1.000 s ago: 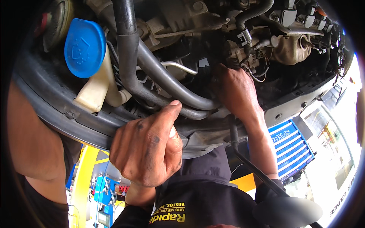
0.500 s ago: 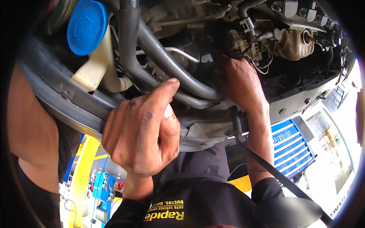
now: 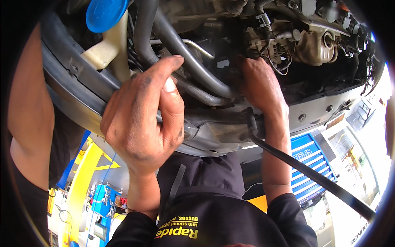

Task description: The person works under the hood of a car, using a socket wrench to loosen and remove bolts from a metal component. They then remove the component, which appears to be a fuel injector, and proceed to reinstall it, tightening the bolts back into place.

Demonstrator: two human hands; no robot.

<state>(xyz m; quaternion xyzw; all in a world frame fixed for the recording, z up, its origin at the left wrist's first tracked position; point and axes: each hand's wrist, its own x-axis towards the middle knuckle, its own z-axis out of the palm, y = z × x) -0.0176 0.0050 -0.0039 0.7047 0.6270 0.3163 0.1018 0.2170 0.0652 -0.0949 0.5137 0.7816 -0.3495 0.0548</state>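
Note:
My left hand (image 3: 142, 113) is held up in front of two thick black hoses (image 3: 191, 61), its fingers curled in and the index finger bent forward beside the thumb. Nothing shows between them. Dark smudges mark its skin. Deep in the engine bay, my right hand (image 3: 261, 80) reaches past the front panel (image 3: 224, 133), near a wiring connector (image 3: 273, 51). Its fingertips are lost in shadow and behind the hand, so what they touch is hidden. A white filler neck with a blue cap (image 3: 106, 14) stands left of the hoses.
A black prop rod (image 3: 312, 175) slants from the front panel toward the lower right. At the left edge is another person's bare arm (image 3: 31, 103). Beyond the car are a blue tool cabinet (image 3: 310, 160), a yellow lift post (image 3: 84, 177) and blue equipment (image 3: 103, 201).
The view has shifted, so the engine bay sits slightly higher. My left hand has moved a little to the left against the hoses, its curl much the same. My right hand stays in the bay.

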